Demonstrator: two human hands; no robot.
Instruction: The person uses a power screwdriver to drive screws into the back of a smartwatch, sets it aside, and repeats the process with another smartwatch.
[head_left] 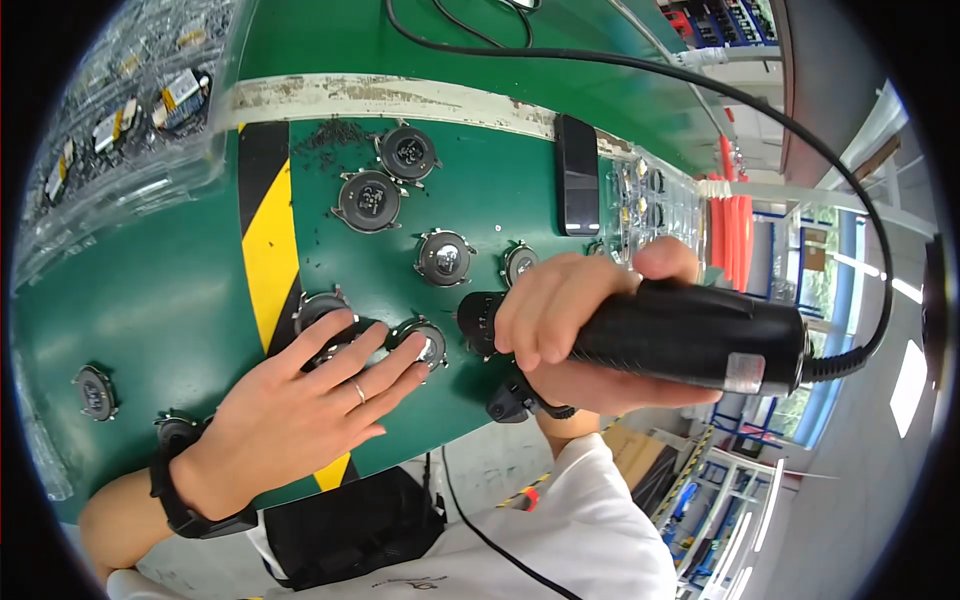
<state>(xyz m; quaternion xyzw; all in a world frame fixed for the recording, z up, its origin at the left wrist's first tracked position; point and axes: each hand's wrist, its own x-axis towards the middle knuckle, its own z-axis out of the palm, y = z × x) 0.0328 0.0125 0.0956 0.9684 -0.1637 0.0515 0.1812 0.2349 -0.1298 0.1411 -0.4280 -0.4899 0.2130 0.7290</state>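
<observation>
My left hand [285, 415], wearing a ring, lies palm down with its fingers stretched out. Its fingertips rest on a round black watch case [434, 349] and partly cover another watch case [322, 304]. Wrapped round a thick black corded electric screwdriver [690, 335] is my right hand [560, 305]. The tool lies nearly level, its ringed front end [480, 322] just right of the touched case; its bit is out of sight. More watch cases lie about: one in the middle [445, 258], one partly behind my right hand [519, 264], and a pair farther back [369, 201].
Small dark screws [335, 134] are scattered at the back. A phone [577, 175] lies beside a clear parts tray [655, 210]. Stacked clear trays [150, 180] stand at left. The tool's black cable [800, 130] arches overhead. Another case [96, 392] sits far left.
</observation>
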